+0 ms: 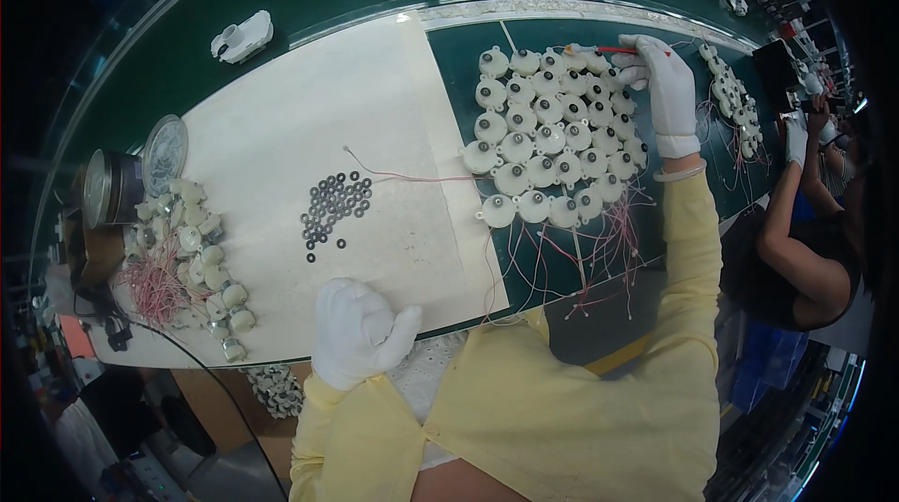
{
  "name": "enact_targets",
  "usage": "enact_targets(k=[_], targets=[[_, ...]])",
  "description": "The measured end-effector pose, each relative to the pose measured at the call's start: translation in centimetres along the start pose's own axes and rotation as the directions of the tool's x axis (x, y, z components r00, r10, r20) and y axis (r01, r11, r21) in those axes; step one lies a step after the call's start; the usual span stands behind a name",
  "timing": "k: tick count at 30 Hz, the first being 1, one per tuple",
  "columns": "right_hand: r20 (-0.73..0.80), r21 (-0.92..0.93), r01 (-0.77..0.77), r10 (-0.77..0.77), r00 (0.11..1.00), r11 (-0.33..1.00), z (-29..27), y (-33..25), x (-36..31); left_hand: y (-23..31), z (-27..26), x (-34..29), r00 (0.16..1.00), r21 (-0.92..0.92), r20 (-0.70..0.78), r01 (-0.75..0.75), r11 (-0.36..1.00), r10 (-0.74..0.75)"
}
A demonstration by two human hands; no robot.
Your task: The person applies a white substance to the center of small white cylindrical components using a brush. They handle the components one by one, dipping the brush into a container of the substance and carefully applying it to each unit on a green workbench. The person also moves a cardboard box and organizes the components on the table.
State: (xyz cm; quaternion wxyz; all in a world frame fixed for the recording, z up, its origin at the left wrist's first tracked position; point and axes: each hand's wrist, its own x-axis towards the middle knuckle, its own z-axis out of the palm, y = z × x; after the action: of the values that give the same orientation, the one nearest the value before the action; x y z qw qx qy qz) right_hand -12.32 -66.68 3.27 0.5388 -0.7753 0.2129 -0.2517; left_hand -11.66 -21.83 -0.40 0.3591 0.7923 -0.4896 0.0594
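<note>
apparently midway; right hand (669,90) pinches red stick (615,50); left hand (354,338), grip unclear; round parts (547,139) in rows; black rings (330,206), heaped parts (191,239) remain

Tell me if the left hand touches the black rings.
Apart. In the head view, pale board shows between the left hand and the black rings.
</note>
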Motion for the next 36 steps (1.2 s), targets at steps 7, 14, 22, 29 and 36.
enact_targets(k=[7,14,22,29,36], targets=[[0.001,-0.011,-0.012,0.012,1.0,1.0,-0.2,0.2,-0.3,0.2,-0.1,0.3,1.0,0.0,0.003,0.003,1.0,-0.003],[-0.013,-0.016,-0.032,0.031,0.999,0.999,-0.5,0.1,-0.5,0.2,0.1,0.1,0.999,-0.018,-0.023,0.035,0.999,-0.035],[-0.11,0.009,-0.005,0.006,0.994,1.0,-2.6,-0.5,-0.5,0.0,0.0,0.1,1.0,0.015,-0.008,-0.028,0.999,0.028],[-0.166,0.02,-0.055,0.058,0.984,0.998,-3.6,-0.3,0.0,0.2,0.0,0.4,1.0,-0.001,0.011,-0.027,1.0,0.027],[-0.172,0.12,-0.046,0.067,0.983,0.992,-4.6,-0.2,-0.4,0.4,-0.2,0.7,0.999,0.005,-0.035,-0.033,0.999,0.033]])
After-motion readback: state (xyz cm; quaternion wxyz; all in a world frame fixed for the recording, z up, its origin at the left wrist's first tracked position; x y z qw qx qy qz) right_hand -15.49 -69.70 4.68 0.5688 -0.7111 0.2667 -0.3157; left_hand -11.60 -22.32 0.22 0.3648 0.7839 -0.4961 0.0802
